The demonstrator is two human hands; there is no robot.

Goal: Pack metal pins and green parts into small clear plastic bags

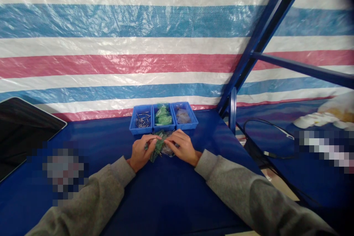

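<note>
In the head view, a green plastic packet (156, 149) lies under and between my hands, in front of three blue bins. My left hand (142, 151) is closed at its left side, thumb and fingers pinched together near its top edge. My right hand (183, 146) is closed too, its fingertips pinched at the right side of the packet. What sits between the fingertips of each hand is too small to make out. Clear plastic bags (167, 150) lie beside the green packet, partly beneath my right hand.
The left bin (141, 130) holds thin metal pieces, the middle bin (164, 127) green packets, the right bin (189, 126) clear bags. A dark screen (24, 129) stands at the left. Blue metal frame bars (256, 44) and a black cable (272, 156) are at the right.
</note>
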